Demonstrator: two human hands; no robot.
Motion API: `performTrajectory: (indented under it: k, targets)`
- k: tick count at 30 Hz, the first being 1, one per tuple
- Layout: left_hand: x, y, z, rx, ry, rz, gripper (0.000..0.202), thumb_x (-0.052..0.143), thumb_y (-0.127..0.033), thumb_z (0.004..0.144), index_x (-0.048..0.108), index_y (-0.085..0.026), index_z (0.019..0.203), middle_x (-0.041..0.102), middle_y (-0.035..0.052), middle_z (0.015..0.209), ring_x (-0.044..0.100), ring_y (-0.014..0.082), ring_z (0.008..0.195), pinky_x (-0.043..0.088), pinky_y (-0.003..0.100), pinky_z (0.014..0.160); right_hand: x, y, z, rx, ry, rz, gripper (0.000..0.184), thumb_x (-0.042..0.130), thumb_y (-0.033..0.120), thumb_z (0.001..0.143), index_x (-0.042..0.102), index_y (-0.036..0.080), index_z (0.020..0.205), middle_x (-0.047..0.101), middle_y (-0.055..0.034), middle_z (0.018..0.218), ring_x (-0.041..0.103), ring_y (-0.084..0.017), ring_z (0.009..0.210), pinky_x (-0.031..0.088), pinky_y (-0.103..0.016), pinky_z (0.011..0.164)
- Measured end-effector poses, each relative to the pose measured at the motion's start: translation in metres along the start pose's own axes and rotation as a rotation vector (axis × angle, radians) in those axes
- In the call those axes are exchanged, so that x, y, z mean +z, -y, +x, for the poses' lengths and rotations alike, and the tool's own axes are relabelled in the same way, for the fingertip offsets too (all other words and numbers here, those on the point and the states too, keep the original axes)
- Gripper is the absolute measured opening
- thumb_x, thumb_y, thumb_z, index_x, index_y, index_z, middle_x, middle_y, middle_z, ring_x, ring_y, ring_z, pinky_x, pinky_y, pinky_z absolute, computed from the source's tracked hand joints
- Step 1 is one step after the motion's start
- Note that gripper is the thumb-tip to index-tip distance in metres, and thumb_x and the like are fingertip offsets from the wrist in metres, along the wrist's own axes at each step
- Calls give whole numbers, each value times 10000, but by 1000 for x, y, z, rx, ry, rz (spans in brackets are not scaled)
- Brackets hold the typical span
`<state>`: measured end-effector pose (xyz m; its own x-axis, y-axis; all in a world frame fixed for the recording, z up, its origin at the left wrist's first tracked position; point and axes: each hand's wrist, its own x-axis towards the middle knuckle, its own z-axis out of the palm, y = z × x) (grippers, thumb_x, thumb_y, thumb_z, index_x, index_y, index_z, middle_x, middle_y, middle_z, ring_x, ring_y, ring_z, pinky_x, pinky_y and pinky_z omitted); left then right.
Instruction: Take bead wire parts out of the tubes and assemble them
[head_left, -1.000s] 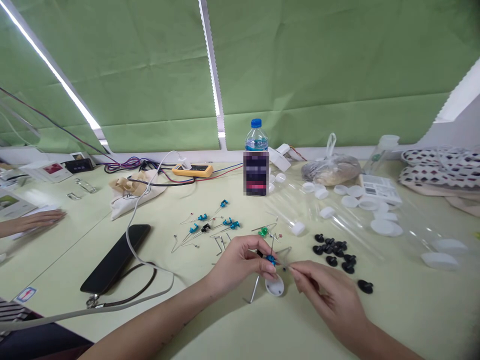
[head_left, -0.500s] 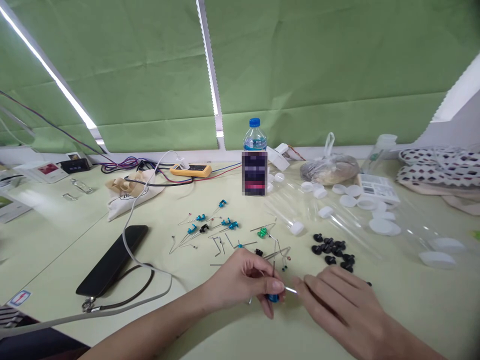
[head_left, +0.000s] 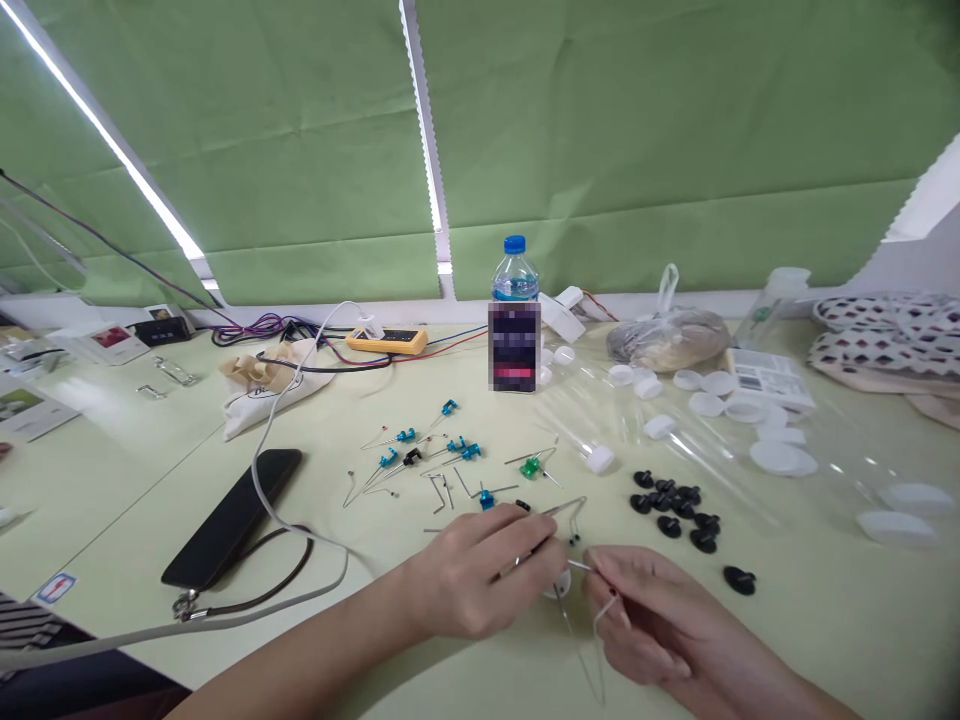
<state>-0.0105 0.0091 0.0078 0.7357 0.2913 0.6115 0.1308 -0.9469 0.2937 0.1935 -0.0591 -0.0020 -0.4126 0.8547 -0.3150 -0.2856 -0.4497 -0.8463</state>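
Note:
My left hand is closed, palm down, with its fingertips around small metal parts mostly hidden beneath them. A thin metal rod runs from those fingertips to my right hand, which pinches its other end. A bent thin wire hangs below my right fingertips. Under my left fingers a small pale round piece partly shows. Just beyond my left hand lie a blue metal fitting, a green fitting and several bent metal rods. More blue fittings and a black fitting lie farther back.
Black knobs are grouped right of my hands, one apart. Clear tubes with white caps spread across the right. A black phone and white cable lie left. A bottle and yellow meter stand behind.
My left hand has rolled palm down over the parts. My right hand has turned so its thumb and fingertips show, and the bent wire now hangs beneath it.

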Motion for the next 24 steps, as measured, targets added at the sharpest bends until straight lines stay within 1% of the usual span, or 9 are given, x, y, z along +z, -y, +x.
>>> performTrajectory:
  k: [3,6,9,11,13,16,19,22,24]
  targets:
    - [5,-1,8,-76,-100,-96,255,475,-71,855,661,-139,1016,684,123,951,645,202,847,549,329,724,-6,2,0,-162,-98,-452,388,448,458,921,551,187,662,356,75,469,275,-70,417,217,-203,417]
    - [6,-3,17,-434,37,-388,184,503,-155,892,684,-135,865,661,63,790,631,141,713,533,240,654,-14,1,-4,-527,-286,-1069,277,447,321,932,663,204,804,544,-2,657,507,-120,567,374,-236,520]
    - [6,-4,20,-677,134,-651,187,529,-200,891,686,-128,820,625,33,740,605,98,601,517,192,579,-15,-3,-10,-742,-359,-1320,253,472,236,915,658,289,1078,651,-24,861,622,-148,706,462,-242,614]
    - [6,-4,20,-682,98,-680,180,532,-198,889,677,-122,814,622,32,741,599,92,587,514,188,573,-11,-2,-11,-754,-367,-1227,296,530,251,895,610,323,1170,664,-23,962,646,-155,789,497,-238,677]
    - [5,-3,18,-566,7,-549,169,525,-178,891,667,-124,816,636,42,754,609,107,636,519,205,608,-5,2,-10,-641,-379,-916,286,536,340,899,590,297,1176,668,-32,933,653,-154,770,516,-239,651]
    - [5,0,12,-224,-153,-188,165,497,-86,868,653,-125,907,665,88,863,623,147,751,530,253,670,2,5,-7,-150,-260,-317,500,335,555,931,646,174,839,579,-1,563,494,-75,395,331,-159,336]
    - [5,2,7,73,-185,90,240,457,-33,828,632,-90,983,659,153,951,615,195,831,548,312,711,0,2,-5,198,-48,1,623,265,576,939,594,146,631,451,46,421,233,-11,281,97,-153,300]
    - [5,0,8,149,-165,144,257,437,-28,822,628,-66,989,657,178,957,614,218,867,550,337,744,-4,1,-4,125,-27,-17,413,426,489,928,623,179,740,437,77,457,218,-14,312,126,-155,327]
    - [5,-2,11,1,-139,12,229,443,-49,850,637,-91,966,667,141,919,624,189,826,544,302,725,-6,4,-5,-16,-65,-278,360,461,457,924,639,193,757,411,80,469,258,-29,337,191,-162,344]
